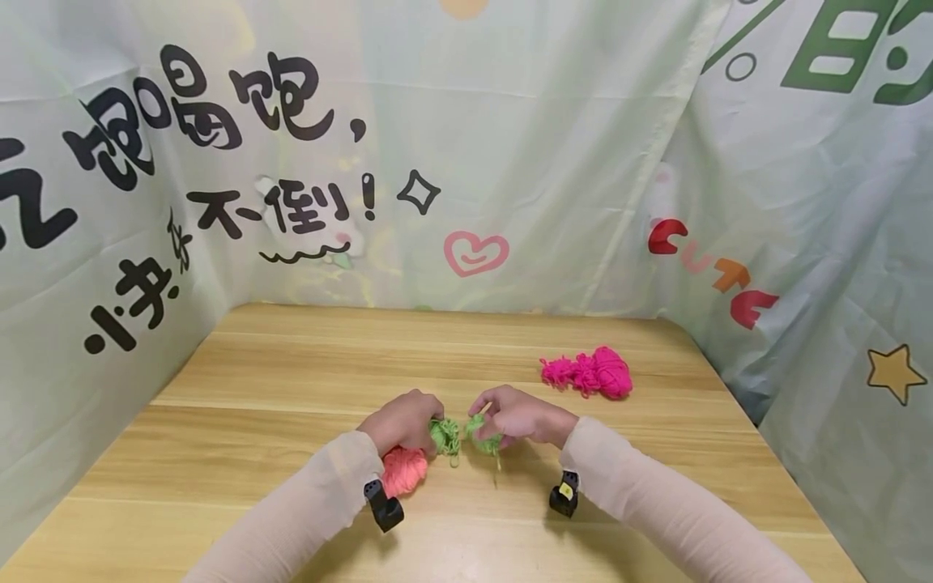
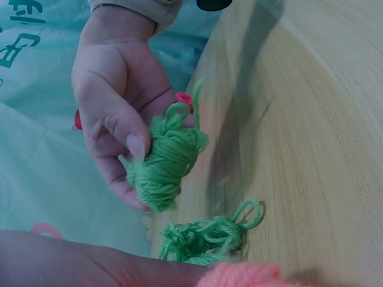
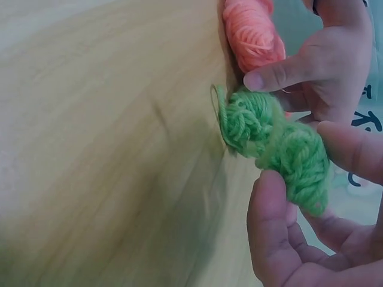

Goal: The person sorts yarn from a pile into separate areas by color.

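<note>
My right hand [image 1: 523, 414] holds a small wound bundle of green yarn [image 2: 167, 161] between thumb and fingers, with a loose strand hanging from it. Beside it, my left hand [image 1: 404, 421] grips a second, looser green yarn bundle [image 3: 246, 122] low at the tabletop, the thumb lying along its edge. A small loop sticks out from this bundle. The two green bundles are side by side and overlap in the right wrist view. A coral yarn skein [image 1: 405, 471] lies on the table close under the left hand and wrist.
A bright pink yarn skein [image 1: 612, 374] with a tangled tail lies farther back on the right of the wooden table [image 1: 328, 348]. Printed cloth walls [image 1: 554, 162] stand along the table's back and sides.
</note>
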A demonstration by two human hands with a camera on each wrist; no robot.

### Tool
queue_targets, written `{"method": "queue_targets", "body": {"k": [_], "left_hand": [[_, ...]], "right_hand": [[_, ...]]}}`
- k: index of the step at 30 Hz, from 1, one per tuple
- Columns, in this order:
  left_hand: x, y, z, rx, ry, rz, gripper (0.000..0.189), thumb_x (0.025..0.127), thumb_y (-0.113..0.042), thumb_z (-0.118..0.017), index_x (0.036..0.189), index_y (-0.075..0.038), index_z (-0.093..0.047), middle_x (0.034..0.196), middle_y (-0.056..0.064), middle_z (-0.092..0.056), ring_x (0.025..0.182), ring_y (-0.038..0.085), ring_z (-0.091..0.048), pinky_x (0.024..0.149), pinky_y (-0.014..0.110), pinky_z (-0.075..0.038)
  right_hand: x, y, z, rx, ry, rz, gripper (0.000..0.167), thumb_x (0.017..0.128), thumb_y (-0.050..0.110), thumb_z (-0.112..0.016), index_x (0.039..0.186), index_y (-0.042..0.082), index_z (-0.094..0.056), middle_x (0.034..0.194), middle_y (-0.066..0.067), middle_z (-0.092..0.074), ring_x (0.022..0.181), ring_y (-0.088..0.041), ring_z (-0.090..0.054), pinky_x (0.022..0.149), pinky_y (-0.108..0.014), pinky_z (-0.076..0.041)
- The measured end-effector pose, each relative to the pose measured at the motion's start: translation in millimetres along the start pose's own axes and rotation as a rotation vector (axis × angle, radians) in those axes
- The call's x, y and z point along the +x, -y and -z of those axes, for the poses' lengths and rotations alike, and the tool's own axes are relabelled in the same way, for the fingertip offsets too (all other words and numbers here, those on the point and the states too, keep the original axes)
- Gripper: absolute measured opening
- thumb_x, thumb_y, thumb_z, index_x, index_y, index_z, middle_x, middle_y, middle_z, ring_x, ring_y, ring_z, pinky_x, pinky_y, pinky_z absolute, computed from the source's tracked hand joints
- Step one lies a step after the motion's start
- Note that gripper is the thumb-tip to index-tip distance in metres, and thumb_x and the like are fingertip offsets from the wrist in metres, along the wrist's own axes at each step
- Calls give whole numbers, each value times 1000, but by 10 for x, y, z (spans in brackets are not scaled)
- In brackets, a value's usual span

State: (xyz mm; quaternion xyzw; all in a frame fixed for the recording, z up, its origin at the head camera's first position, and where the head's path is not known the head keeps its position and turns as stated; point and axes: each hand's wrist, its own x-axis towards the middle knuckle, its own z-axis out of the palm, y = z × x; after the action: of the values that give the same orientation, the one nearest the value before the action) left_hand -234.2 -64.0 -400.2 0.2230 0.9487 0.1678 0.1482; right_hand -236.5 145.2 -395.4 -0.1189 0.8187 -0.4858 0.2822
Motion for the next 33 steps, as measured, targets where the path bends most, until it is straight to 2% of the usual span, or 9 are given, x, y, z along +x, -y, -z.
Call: {"method": "queue_targets", "body": {"k": [12, 23, 33], "left_hand": [[0, -29, -6, 17, -5, 21, 31, 66, -7, -88, 92, -9, -71, 86, 2, -63, 71, 16, -53, 62, 31, -49], [-3, -63, -1, 4, -2, 50, 37, 66, -6, -89, 98, -8, -71, 94, 5, -62, 77, 18, -52, 67, 33, -50], [-3, -70, -13, 13, -11, 67, 39, 64, -6, -90, 99, -7, -71, 97, 6, -63, 79, 17, -53, 69, 33, -51]], "right_hand": [[48, 23, 69, 29, -51, -18, 36, 84, 2, -71, 117, -2, -57, 94, -12, -53, 69, -17, -54, 68, -41, -55], [158, -28, 136, 78, -100, -5, 39, 84, 3, -71, 118, -4, -54, 96, -14, -54, 76, -21, -59, 73, -42, -55], [212, -6, 188, 65, -146, -24, 33, 87, 7, -70, 116, 0, -54, 97, -14, -53, 72, -19, -55, 70, -42, -55]]}}
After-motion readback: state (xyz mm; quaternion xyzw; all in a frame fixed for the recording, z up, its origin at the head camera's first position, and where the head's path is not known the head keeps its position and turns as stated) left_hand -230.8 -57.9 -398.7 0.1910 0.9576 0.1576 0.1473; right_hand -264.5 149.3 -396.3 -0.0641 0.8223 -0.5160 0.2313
